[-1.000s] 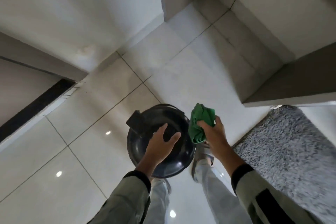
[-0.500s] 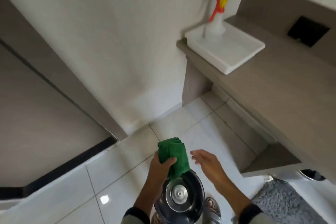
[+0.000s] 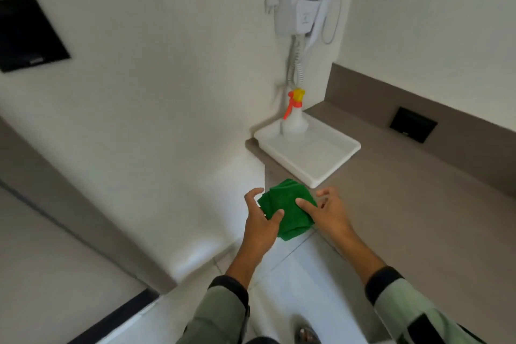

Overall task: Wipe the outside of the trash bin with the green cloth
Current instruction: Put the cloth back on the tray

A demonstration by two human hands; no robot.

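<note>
The left hand [image 3: 262, 222] grips the folded green cloth [image 3: 290, 205], thumb curled over its near face. The right hand [image 3: 331, 212] lays a straight thumb on the cloth, fingers spread. The cloth sits at the counter [image 3: 418, 204] corner, just before the white tray [image 3: 329, 165] holding a spray bottle [image 3: 296, 120].

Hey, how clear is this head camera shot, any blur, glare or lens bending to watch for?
Head view: mild motion blur all over, strongest on the hair dryer cord and black wall panel. Head view: the wide lens slants the counter. Head view: soft glare at the wall base left of the green cloth, which reads clearly.
</note>
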